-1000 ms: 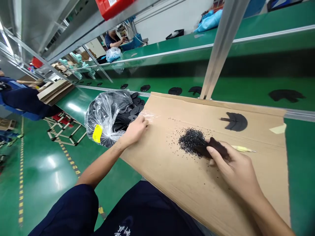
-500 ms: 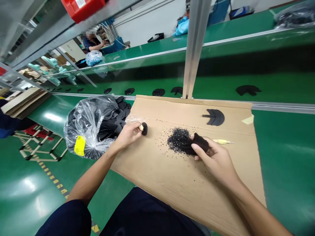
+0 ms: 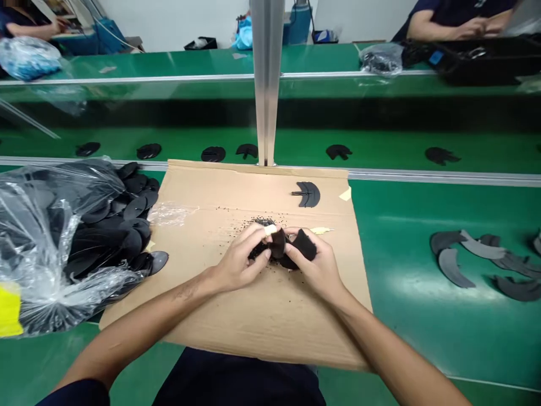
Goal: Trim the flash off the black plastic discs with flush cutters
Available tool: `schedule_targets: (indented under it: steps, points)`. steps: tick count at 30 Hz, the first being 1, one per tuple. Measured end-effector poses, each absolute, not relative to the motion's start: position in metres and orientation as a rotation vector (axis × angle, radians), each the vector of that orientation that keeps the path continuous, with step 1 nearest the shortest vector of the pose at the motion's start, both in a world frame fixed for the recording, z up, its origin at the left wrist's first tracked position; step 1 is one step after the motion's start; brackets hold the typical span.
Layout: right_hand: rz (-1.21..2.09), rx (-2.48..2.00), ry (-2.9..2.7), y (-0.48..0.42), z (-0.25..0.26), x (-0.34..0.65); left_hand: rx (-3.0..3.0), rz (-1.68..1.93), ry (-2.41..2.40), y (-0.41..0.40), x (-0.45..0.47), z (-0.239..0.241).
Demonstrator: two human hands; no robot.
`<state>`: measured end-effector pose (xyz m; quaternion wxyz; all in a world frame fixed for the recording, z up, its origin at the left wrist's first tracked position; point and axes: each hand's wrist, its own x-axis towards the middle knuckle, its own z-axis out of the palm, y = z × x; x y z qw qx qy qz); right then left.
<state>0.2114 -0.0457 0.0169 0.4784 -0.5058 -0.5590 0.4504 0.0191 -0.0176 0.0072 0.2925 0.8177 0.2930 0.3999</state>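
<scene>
While the left hand point(image 3: 239, 260) pinches a black disc point(image 3: 278, 243) and the right hand point(image 3: 319, 262) a bent black piece point(image 3: 305, 246), both are best held steady, low over the cardboard point(image 3: 253, 324).

Bright, mostly even light fills the room. Right of the hands point(image 3: 239, 262), pale glare sits on the counter point(image 3: 414, 259); left of them, the plastic bag point(image 3: 46, 270) glints. Soft shadow falls on the cardboard point(image 3: 253, 327) beside the right forearm point(image 3: 393, 349). Deep shade lies beyond them. Outer edges look stretched, softened.
</scene>
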Motion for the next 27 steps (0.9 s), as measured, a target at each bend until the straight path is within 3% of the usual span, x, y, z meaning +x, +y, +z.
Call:
schedule_targets:
  steps: [9,14,27]
  points:
    - [1.34,-1.265,-1.298,-0.049,0.02,0.209,2.537,1.236,0.807,-0.016,0.015,0.0]
    - [1.459,-1.267,-1.249,-0.05,0.018,0.205,2.251,1.475,0.862,-0.014,0.006,0.014]
    - [1.531,-1.296,-1.352,-0.057,0.027,0.199,2.204,1.391,0.97,-0.028,0.019,0.007]
